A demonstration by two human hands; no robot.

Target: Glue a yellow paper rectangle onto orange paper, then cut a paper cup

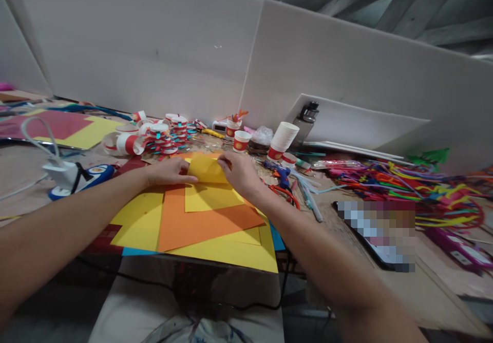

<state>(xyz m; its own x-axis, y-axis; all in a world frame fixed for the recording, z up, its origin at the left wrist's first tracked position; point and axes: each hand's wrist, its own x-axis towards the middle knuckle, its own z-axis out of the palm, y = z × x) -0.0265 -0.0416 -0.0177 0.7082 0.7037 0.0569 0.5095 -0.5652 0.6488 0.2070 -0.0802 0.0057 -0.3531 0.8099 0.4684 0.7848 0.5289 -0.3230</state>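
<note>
A small sheet of yellow paper (214, 197) lies on the pile, its far part folded up and curling toward me. My left hand (171, 172) holds the folded part by its left side, thumb stretched along the lower edge and the other fingers partly hidden. At the right upper corner, my right hand (239, 173) pinches the same paper between thumb and fingers. Beneath it is a larger orange sheet (181, 230), turned at an angle. Bigger yellow sheets (138, 220) spread under that, with blue paper (278, 237) showing at the edges.
Red and white paper cups (241, 140) and a cup stack (284, 136) stand behind the papers. A blue glue gun (282, 174) lies to the right, near a phone (375, 237) and colourful pipe cleaners (419, 189). A power strip (96, 172) with a charger (61, 172) is at left.
</note>
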